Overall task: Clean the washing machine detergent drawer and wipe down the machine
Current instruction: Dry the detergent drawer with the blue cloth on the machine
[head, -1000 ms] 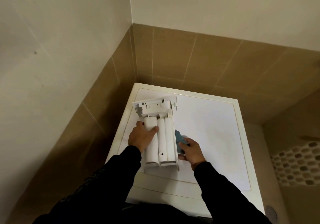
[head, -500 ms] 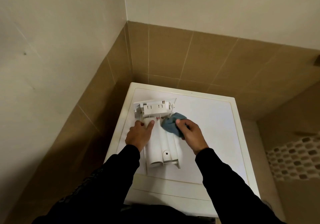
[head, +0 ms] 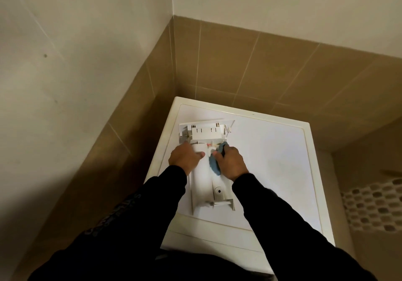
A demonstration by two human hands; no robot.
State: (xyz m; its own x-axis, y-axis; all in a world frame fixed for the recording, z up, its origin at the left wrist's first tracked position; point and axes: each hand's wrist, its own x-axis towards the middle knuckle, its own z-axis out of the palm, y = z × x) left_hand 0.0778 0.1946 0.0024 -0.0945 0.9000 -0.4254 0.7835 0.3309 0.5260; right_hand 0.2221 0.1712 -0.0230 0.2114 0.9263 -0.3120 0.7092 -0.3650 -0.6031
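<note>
Detergent drawer (head: 204, 185) lies flat on top of the washing machine (head: 272, 161), upside down by the look of it, ribbed white underside up, long axis running away from the person. Its wide front panel end sits at the far side, toward the tiled wall; the narrower end w/ a small dark hole points back at the person. It's on the left half of the machine top, near the left edge.

Both hands are on the drawer's far half, just short of the front panel. Left hand (head: 185, 156) rests on the drawer's left side, fingers wrapped over the left edge, thumb laid across the rounded top surface, steadying it. Right hand (head: 230, 161) is just beside it, nearly thumb to thumb, fingers curled round a blue cloth (head: 214, 161) and pressing it onto the drawer's right-centre channel. Cloth is bunched; part pokes out past the fingertips toward the panel, part hangs under the thumb side. Bit of motion blur there, so exact finger positions under the cloth — can't tell.

Black sleeves (head: 282, 215) cover both arms to the wrists.

Machine sits in a corner: brown tile band (head: 250, 63) low on the walls, pale wall above. Right of the machine, a patch of mosaic pebble tile (head: 374, 204).
</note>
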